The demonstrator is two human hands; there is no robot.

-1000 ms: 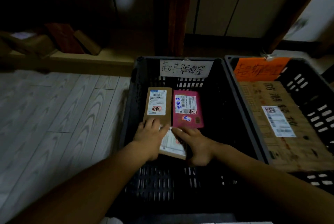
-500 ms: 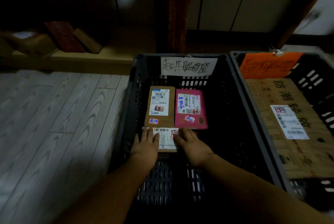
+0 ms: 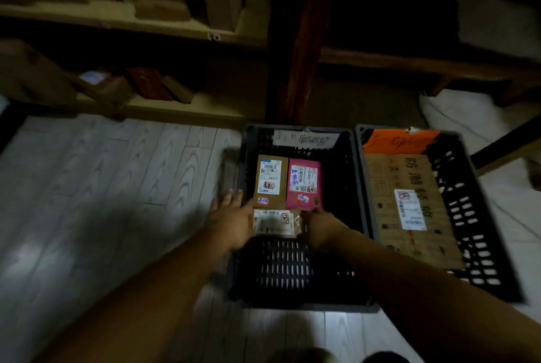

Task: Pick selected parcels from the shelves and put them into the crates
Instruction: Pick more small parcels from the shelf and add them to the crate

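A black crate (image 3: 301,307) stands on the floor with a white handwritten label (image 3: 306,138) on its far wall. Inside lie a brown parcel (image 3: 270,178) and a pink parcel (image 3: 304,184) side by side. In front of them a small brown parcel (image 3: 273,222) with a white label lies flat on the crate floor. My left hand (image 3: 231,216) hovers at its left end, fingers straight, over the crate's left rim. My right hand (image 3: 320,228) touches the small parcel's right end.
A second black crate (image 3: 480,216) with an orange label (image 3: 398,140) stands to the right and holds a large cardboard box (image 3: 409,210). Wooden shelves (image 3: 175,110) with several parcels (image 3: 149,83) stand behind. Grey plank floor (image 3: 102,201) spreads to the left.
Both hands laid the small parcel flat in the crate in front of the other two. My left hand has since slid off it to the left; the view has pulled back and up.
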